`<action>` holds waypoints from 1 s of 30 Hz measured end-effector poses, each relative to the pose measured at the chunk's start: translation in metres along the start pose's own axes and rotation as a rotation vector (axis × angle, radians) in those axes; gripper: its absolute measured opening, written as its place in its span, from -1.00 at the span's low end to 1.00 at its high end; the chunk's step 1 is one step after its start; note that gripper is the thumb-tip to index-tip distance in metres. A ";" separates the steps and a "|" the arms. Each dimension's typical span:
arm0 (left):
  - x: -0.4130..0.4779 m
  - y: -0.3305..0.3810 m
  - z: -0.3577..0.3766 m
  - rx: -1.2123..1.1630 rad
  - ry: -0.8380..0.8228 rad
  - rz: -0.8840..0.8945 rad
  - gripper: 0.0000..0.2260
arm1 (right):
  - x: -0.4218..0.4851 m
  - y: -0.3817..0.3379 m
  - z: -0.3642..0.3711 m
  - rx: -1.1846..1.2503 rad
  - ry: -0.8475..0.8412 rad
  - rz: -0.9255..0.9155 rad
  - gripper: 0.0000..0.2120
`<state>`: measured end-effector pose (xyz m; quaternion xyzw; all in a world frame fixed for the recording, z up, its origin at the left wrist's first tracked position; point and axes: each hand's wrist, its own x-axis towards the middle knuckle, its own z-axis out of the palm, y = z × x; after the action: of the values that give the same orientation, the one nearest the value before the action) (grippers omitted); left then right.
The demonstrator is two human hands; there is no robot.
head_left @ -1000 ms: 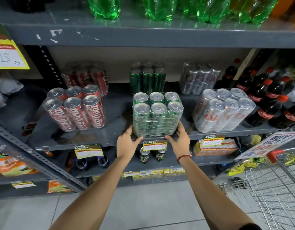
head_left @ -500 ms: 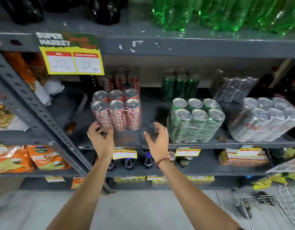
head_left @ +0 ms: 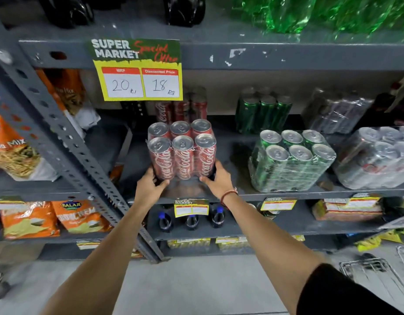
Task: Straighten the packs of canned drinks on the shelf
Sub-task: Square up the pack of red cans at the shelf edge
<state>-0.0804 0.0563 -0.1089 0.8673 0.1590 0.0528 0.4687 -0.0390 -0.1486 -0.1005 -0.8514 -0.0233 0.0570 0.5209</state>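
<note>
A shrink-wrapped pack of red cola cans [head_left: 183,153] stands near the front of the grey shelf [head_left: 287,195]. My left hand [head_left: 150,188] grips its lower left corner and my right hand [head_left: 217,180] grips its lower right corner. To the right sit a pack of green cans [head_left: 292,160] and a pack of silver cans [head_left: 376,158], both slightly turned. Further back stand another red pack [head_left: 183,108], another green pack [head_left: 262,112] and another silver pack [head_left: 335,112].
A yellow price sign [head_left: 137,69] hangs from the shelf above. A slanted perforated steel upright [head_left: 67,142] runs down on the left, with snack bags [head_left: 28,219] beyond it. Small dark bottles [head_left: 192,220] stand on the shelf below. A wire basket [head_left: 378,276] lies on the floor at right.
My hands left the green pack, moved left, and have closed on the red cola pack's bottom corners. The view has shifted left with them.
</note>
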 end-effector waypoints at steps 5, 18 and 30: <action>-0.014 -0.002 -0.005 0.020 -0.017 0.075 -0.45 | -0.022 0.008 0.002 -0.043 0.083 -0.027 -0.31; -0.029 -0.003 -0.013 0.023 0.006 0.151 -0.36 | -0.035 0.012 0.003 -0.073 0.161 -0.047 -0.32; -0.063 -0.008 -0.009 0.048 0.015 0.061 -0.38 | -0.063 0.020 0.001 -0.092 0.111 -0.011 -0.31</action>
<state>-0.1437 0.0472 -0.1066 0.8823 0.1372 0.0698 0.4447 -0.1019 -0.1626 -0.1140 -0.8760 -0.0018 0.0056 0.4823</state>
